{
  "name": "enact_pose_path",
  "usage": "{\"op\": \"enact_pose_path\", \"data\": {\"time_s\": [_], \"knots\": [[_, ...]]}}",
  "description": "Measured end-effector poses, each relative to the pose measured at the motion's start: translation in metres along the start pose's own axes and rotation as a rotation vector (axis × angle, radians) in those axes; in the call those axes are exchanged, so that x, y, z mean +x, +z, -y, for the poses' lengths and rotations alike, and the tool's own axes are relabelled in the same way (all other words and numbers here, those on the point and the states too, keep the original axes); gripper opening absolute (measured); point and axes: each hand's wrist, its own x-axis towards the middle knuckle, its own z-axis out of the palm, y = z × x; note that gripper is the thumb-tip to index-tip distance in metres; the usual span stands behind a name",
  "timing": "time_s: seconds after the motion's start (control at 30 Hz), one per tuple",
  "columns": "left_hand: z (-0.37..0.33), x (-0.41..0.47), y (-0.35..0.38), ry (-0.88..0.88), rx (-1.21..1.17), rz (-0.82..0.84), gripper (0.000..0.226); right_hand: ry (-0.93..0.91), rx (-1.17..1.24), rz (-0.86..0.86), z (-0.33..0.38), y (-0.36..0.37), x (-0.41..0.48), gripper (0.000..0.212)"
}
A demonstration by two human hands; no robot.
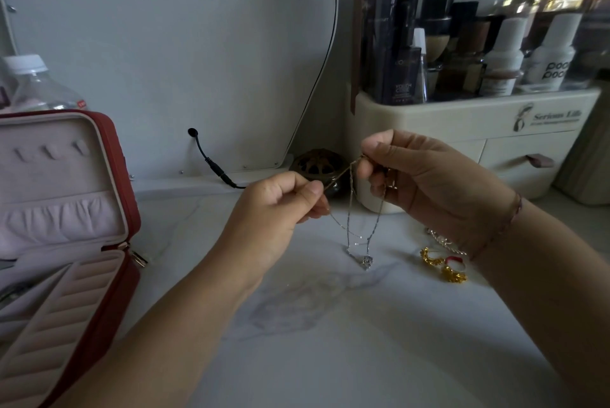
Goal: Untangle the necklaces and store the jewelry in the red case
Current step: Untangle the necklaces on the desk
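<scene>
Over the desk's [330, 341] middle, left grip [280, 206] and right grip [422, 176] each pinch tangled silver necklaces [366, 259], strands hard to separate, pendant touching the desk. Open red case [130, 206] at left edge, cut off. Right wrist half hides gold jewelry [454, 274]

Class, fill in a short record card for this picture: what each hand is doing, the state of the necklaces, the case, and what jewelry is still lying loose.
left hand: pinches a chain strand, lower and to the left
right hand: pinches the chains higher up
necklaces: thin chains hanging looped between the hands, pendant lowest
red case: open at the left, lid upright
loose jewelry: gold pieces on the table, below the right wrist
task stage: untangling, gold pieces not yet stored
</scene>
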Motion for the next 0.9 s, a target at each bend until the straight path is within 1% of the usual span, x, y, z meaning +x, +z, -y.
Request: {"op": "enact_pose_path", "data": {"time_s": [0.13,0.2,0.23,0.27,0.33,0.37,0.43,0.47,0.53,0.67,0.73,0.83,0.87,0.9], "knots": [[0.0,-0.001,0.001,0.007,0.061,0.017,0.024,-0.004,0.0,0.009,0.001,0.0,-0.001,0.008],[0.0,0.0,0.002,-0.017,0.034,-0.001,0.025,-0.01,0.013,0.018,0.001,0.001,-0.001,0.007],[0.0,0.001,0.001,-0.049,-0.049,-0.01,0.025,-0.012,0.021,0.021,0.002,0.001,-0.001,0.007],[-0.001,0.003,0.001,-0.105,-0.196,-0.008,0.024,-0.014,0.031,0.023,0.002,0.002,-0.002,0.007],[-0.005,0.005,-0.002,-0.235,-0.545,0.046,0.017,-0.012,0.05,0.027,0.002,0.003,-0.002,0.008],[-0.007,0.005,-0.004,-0.274,-0.664,0.082,0.015,-0.01,0.057,0.029,0.002,0.004,-0.003,0.008],[-0.009,0.005,-0.006,-0.321,-0.744,0.156,0.015,-0.001,0.077,0.036,0.002,0.005,-0.003,0.006],[-0.008,0.004,-0.007,-0.341,-0.724,0.186,0.017,0.006,0.095,0.038,0.003,0.005,-0.003,0.005],[-0.008,0.003,-0.007,-0.38,-0.607,0.218,0.023,0.025,0.142,0.032,0.006,0.003,-0.002,0.006],[-0.005,0.001,-0.004,-0.423,-0.372,0.236,0.028,0.093,0.239,0.037,0.012,-0.001,-0.003,0.008],[-0.004,0.0,-0.003,-0.424,-0.311,0.265,0.024,0.154,0.323,0.054,0.013,-0.001,-0.003,0.008],[-0.001,-0.001,-0.002,-0.415,-0.266,0.295,0.008,0.238,0.431,0.056,0.015,0.0,-0.003,0.008],[0.0,-0.002,-0.002,-0.423,-0.269,0.298,0.007,0.259,0.452,0.056,0.015,0.0,-0.003,0.008],[0.001,-0.002,-0.002,-0.433,-0.269,0.312,0.012,0.276,0.474,0.055,0.015,0.0,-0.003,0.009]]}}
